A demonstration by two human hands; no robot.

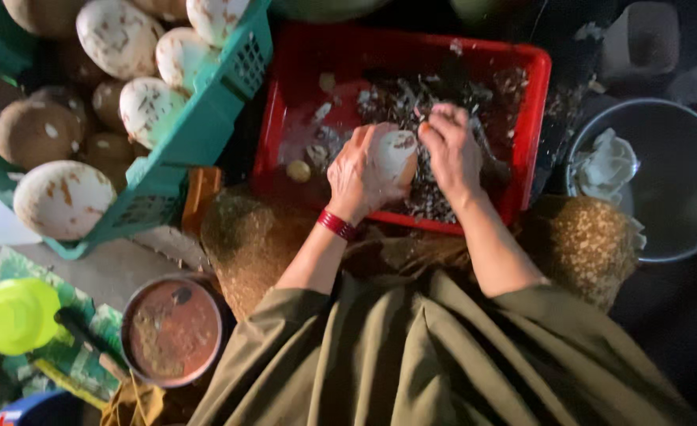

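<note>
one round, pale, partly peeled coconut, likely hard, heavy and slick (best cupped around its girth), clamped in left hand over red plastic crate, right hand closed beside it, contents unclear

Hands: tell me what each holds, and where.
Left hand cups a pale peeled coconut around its side, over the red crate. Right hand works at it; its grip is unclear.
</note>
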